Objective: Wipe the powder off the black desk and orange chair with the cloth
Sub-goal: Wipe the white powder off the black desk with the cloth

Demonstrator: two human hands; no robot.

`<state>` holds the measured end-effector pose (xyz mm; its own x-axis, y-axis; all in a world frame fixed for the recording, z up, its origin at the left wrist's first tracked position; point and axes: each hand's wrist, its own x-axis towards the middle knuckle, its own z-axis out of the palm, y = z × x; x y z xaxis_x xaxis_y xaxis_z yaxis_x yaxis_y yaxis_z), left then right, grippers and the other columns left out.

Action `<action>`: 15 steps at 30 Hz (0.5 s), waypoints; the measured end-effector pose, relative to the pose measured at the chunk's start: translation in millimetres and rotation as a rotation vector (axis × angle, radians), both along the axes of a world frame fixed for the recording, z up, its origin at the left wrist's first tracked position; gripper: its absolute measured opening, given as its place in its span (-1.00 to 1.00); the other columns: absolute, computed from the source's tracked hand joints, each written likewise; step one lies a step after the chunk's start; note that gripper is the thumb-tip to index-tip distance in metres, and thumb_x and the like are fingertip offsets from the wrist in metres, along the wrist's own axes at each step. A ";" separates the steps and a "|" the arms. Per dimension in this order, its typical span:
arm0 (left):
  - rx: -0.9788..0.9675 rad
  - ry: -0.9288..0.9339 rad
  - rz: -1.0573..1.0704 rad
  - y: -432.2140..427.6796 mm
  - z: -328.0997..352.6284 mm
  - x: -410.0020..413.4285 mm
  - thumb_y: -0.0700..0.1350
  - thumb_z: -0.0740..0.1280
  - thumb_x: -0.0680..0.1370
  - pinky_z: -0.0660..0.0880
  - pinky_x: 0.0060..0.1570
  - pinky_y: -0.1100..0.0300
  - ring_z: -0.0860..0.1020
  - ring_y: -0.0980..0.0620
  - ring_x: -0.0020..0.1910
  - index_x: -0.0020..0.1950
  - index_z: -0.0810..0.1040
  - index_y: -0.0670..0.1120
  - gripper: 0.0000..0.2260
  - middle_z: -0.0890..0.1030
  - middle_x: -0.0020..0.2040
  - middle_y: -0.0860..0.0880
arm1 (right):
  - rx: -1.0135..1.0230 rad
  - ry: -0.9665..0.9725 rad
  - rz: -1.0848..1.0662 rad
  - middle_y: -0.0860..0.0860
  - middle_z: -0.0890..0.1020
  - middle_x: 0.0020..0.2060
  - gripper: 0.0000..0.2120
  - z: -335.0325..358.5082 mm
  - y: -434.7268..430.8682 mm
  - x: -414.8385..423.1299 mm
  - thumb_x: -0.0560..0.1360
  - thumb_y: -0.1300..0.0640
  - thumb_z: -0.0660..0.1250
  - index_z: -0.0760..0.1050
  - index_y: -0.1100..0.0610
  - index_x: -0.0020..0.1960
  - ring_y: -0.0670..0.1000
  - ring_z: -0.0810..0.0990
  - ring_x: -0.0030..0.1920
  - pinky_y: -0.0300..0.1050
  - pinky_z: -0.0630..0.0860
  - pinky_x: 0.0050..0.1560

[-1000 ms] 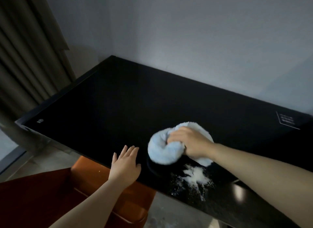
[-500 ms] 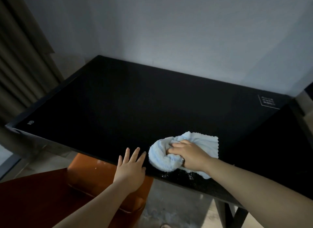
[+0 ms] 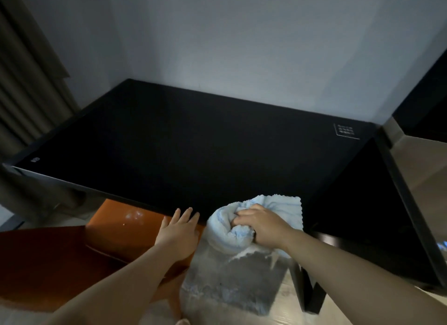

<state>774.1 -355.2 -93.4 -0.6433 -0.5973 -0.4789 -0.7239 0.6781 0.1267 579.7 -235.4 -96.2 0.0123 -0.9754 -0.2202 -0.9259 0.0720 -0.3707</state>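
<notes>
My right hand (image 3: 262,225) clenches the bunched cloth (image 3: 225,230) at the near edge of the desk (image 3: 193,143), 5 o'clock; my left hand (image 3: 180,230) lies flat beside it, fingers straight. The desk looks wiped, though the light is dim; next, the cloth must reach the powder (image 3: 134,214) on the chair (image 3: 108,240), 8 o'clock

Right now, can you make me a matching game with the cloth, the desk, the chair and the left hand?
Things:
1. cloth
2. desk
3. chair
4. left hand

Descriptions:
A. black
B. orange, with white powder on it
C. fingers straight, by the desk's front edge
D. light blue, bunched up and gripped by the right hand

Pairs: 1-D, 2-A, 3-B, 4-C.
</notes>
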 end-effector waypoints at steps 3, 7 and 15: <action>-0.016 -0.015 -0.050 20.5 0.1 -10.3 -0.02 0.07 0.63 -0.08 0.49 -0.09 -0.15 -0.04 0.53 0.55 -0.10 0.01 -0.46 -0.13 0.56 0.00 | -0.014 0.038 0.013 -0.13 0.56 0.06 -0.74 -2.5 24.2 0.0 0.51 0.19 0.23 0.53 -0.07 0.10 0.00 0.38 0.11 -0.07 0.37 0.18; -0.026 -0.024 -0.101 36.1 -0.1 -18.5 -0.01 0.08 0.63 -0.06 0.49 -0.07 -0.14 -0.03 0.53 0.55 -0.08 0.01 -0.47 -0.10 0.56 0.00 | -0.019 0.133 0.083 -0.18 0.55 0.08 -0.70 -8.6 54.0 -1.6 0.48 0.21 0.24 0.53 -0.11 0.11 0.01 0.36 0.04 -0.01 0.40 0.09; -0.011 0.029 -0.127 50.1 0.1 -38.6 -0.02 0.12 0.62 -0.03 0.46 -0.06 -0.10 -0.01 0.53 0.54 -0.04 0.03 -0.46 0.00 0.56 0.03 | 0.001 0.164 -0.011 -0.19 0.53 0.19 -0.63 -11.1 103.7 -11.0 0.46 0.21 0.24 0.50 -0.10 0.20 0.03 0.37 0.17 -0.05 0.35 0.13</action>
<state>735.6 -305.1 -93.2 -0.7274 -0.5154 -0.4530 -0.6285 0.7655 0.1382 568.7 -131.7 -107.3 -0.0347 -0.9750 -0.2195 -0.9733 0.0829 -0.2141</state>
